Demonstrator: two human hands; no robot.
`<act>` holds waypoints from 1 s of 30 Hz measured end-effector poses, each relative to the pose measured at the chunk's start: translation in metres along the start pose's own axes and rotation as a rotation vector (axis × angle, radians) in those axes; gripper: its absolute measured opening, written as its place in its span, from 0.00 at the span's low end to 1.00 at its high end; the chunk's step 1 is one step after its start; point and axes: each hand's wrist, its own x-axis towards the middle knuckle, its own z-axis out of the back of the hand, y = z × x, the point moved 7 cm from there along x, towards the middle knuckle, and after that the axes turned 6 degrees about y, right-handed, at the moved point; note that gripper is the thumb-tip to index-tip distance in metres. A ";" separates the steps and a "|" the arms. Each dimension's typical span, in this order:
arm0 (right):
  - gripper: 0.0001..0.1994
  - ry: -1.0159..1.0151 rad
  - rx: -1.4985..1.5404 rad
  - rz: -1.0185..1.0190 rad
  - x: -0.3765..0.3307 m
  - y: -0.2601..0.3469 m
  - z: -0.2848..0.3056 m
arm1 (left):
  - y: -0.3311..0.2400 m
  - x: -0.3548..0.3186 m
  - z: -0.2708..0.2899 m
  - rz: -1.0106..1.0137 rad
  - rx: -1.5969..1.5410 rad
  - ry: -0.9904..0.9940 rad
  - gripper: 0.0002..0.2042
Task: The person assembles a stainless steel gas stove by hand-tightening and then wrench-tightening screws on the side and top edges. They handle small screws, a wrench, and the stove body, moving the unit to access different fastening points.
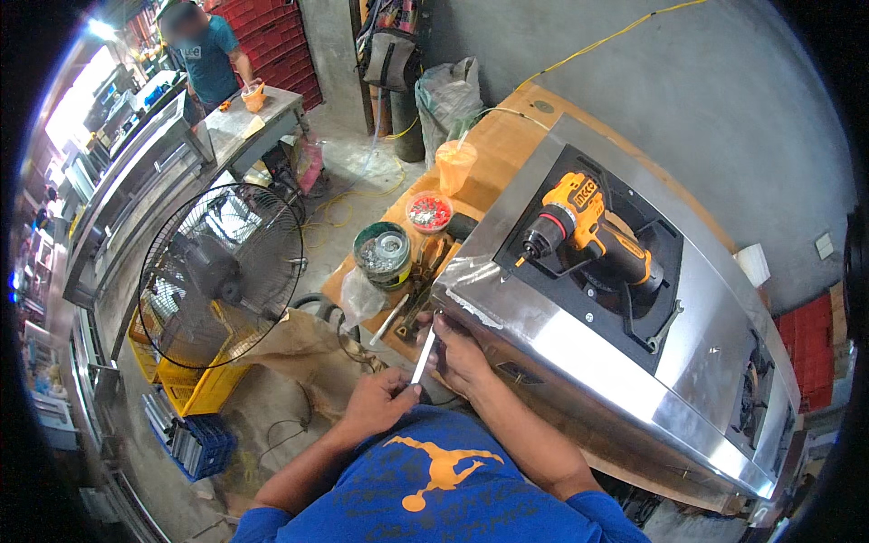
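A thin, flat, whitish metal strip (425, 351) stands slanted in front of my chest. My left hand (385, 400) pinches its lower end between thumb and fingers. Closed around its upper part is my right hand (460, 355), with the fingers partly hidden behind the strip. Just right of the hands, a large stainless steel panel unit (534, 339) lies on the wooden table. On its black plate (534, 237) rests a yellow and black cordless drill (584, 222), its bit pointing toward the lower left. An open-end wrench (668, 326) lies near the plate's edge.
Along the wooden table (507, 136) stand a tub of hardware (382, 255), a bowl of red and silver fasteners (429, 212) and an orange drink cup (455, 165). A black fan (222, 276) and yellow crate (204, 385) stand left. Another person (213, 59) is at a far bench.
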 end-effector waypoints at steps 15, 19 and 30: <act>0.19 -0.046 -0.089 0.017 -0.002 0.003 -0.004 | -0.040 -0.009 0.013 -0.451 0.783 -0.284 0.09; 0.22 -0.193 -0.157 0.118 0.000 0.000 -0.003 | -0.033 -0.008 0.022 -0.470 0.706 -0.312 0.10; 0.24 -0.149 -0.061 0.196 0.003 -0.004 -0.013 | 0.045 0.008 0.000 0.213 -1.231 0.468 0.33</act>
